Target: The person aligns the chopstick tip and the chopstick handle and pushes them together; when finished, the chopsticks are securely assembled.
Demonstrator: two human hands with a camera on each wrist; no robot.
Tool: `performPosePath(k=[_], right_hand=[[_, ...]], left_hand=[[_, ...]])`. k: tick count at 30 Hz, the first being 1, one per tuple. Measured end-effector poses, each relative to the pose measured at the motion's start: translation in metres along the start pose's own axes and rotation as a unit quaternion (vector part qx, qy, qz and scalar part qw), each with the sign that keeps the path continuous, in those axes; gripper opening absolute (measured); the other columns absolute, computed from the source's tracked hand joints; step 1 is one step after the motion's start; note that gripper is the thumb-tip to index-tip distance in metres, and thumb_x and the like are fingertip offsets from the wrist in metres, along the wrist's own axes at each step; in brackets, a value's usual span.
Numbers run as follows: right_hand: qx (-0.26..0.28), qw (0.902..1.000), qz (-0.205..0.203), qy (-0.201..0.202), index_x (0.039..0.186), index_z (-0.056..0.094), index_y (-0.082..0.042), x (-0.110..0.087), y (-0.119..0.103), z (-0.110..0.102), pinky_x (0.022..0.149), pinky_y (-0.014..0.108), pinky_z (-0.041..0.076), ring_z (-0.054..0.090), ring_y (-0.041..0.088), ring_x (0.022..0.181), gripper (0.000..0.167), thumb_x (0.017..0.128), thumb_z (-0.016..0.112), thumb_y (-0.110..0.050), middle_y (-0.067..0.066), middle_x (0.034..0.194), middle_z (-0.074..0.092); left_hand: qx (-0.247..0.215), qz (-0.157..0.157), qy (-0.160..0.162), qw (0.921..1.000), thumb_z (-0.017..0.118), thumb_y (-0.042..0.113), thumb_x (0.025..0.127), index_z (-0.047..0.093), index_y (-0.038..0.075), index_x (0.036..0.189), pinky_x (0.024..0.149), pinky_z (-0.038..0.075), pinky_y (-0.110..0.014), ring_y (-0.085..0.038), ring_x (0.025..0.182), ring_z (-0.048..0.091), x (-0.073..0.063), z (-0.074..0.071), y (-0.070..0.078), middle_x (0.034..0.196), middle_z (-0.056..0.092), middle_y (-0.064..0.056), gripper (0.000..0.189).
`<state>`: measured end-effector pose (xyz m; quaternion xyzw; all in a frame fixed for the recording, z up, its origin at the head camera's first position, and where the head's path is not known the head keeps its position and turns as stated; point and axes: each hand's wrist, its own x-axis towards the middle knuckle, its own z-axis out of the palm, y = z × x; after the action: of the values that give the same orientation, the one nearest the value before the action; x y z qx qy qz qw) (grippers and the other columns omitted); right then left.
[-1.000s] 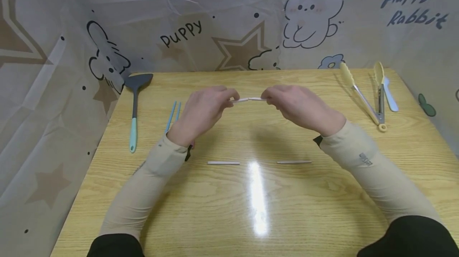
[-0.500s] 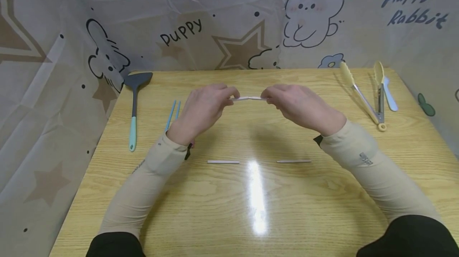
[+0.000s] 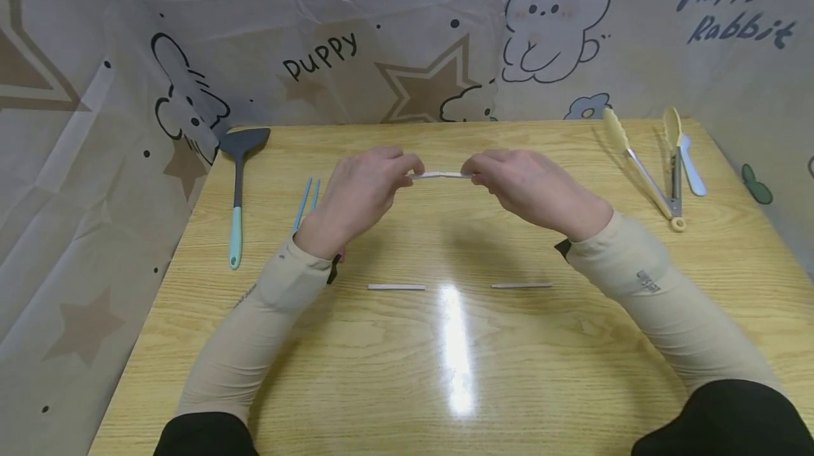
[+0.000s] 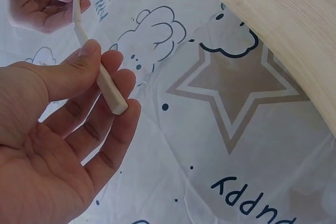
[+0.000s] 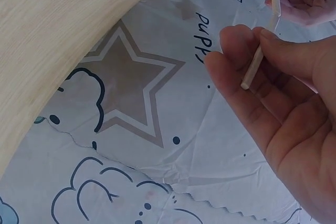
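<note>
Over the back middle of the table, my left hand [image 3: 364,191] pinches the left end of a thin whitish stick [image 3: 432,174]. The right hand [image 3: 534,191] pinches the other end between thumb and fingers. Midway between the hands the stick has a slight bend, like two pieces meeting end to end. In the left wrist view its squared end [image 4: 118,103] sticks out past the left thumb. The right wrist view shows the opposite end [image 5: 252,72] lying against the right fingers. Two similar short sticks lie below on the table, one left [image 3: 396,288] and one right [image 3: 521,285].
A spatula [image 3: 237,194] lies at the table's left. Blue chopsticks [image 3: 303,205] are partly hidden behind the left wrist. At the back right lie tongs [image 3: 655,184] beside a light blue handle [image 3: 692,170]. A printed cloth [image 3: 420,10] hangs behind the wooden table [image 3: 356,385].
Both hands stay nearly in place. The stick's two halves, which met at a visible angle and step, now line up straighter; the right hand has shifted very slightly left.
</note>
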<state>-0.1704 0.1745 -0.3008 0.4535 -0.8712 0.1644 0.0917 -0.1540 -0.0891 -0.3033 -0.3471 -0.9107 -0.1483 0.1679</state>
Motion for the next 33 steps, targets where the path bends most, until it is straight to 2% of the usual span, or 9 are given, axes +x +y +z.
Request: performPosePath(k=[8, 17, 26, 33], right_hand=[[-0.005, 1.0000, 0.003, -0.004, 0.109, 0.067, -0.005, 0.0004, -0.0009, 0.0003, 0.061, 0.034, 0.054, 0.060, 0.015, 0.066, 0.022, 0.090, 0.067, 0.006, 0.007, 0.096, 0.069], [-0.020, 0.9998, -0.006, 0.008, 0.109, 0.068, -0.005, 0.0008, -0.0002, 0.0004, 0.057, 0.033, 0.053, 0.058, 0.015, 0.061, 0.020, 0.090, 0.068, 0.003, 0.008, 0.090, 0.068], [-0.037, 0.9990, -0.011, 0.022, 0.108, 0.070, -0.004, -0.0008, -0.0002, -0.0016, 0.054, 0.033, 0.052, 0.055, 0.014, 0.058, 0.019, 0.091, 0.066, 0.004, 0.007, 0.091, 0.069], [-0.043, 0.9984, -0.016, 0.034, 0.106, 0.071, -0.004, -0.0010, -0.0010, -0.0027, 0.057, 0.035, 0.054, 0.060, 0.016, 0.063, 0.021, 0.089, 0.067, 0.008, 0.008, 0.095, 0.071]], left_hand=[[0.004, 0.013, 0.005, 0.9999, 0.072, 0.004, 0.090, 0.073, 0.010, 0.103, 0.050, 0.045, -0.026, -0.017, 0.071, 0.063, -0.0004, 0.0013, -0.0003, 0.088, 0.068, -0.003, 0.015], [0.000, 0.011, 0.005, 0.9999, 0.071, 0.003, 0.090, 0.073, 0.010, 0.103, 0.053, 0.047, -0.028, -0.019, 0.077, 0.065, -0.0004, 0.0025, -0.0008, 0.092, 0.069, -0.003, 0.014], [-0.009, 0.022, 0.023, 0.9995, 0.071, 0.000, 0.089, 0.074, 0.009, 0.103, 0.054, 0.047, -0.027, -0.018, 0.075, 0.064, 0.0004, 0.0057, 0.0001, 0.092, 0.069, -0.004, 0.016], [-0.002, 0.033, 0.030, 0.9990, 0.071, 0.001, 0.088, 0.075, 0.008, 0.103, 0.052, 0.045, -0.027, -0.018, 0.073, 0.062, 0.0020, 0.0065, 0.0024, 0.088, 0.067, -0.003, 0.017]])
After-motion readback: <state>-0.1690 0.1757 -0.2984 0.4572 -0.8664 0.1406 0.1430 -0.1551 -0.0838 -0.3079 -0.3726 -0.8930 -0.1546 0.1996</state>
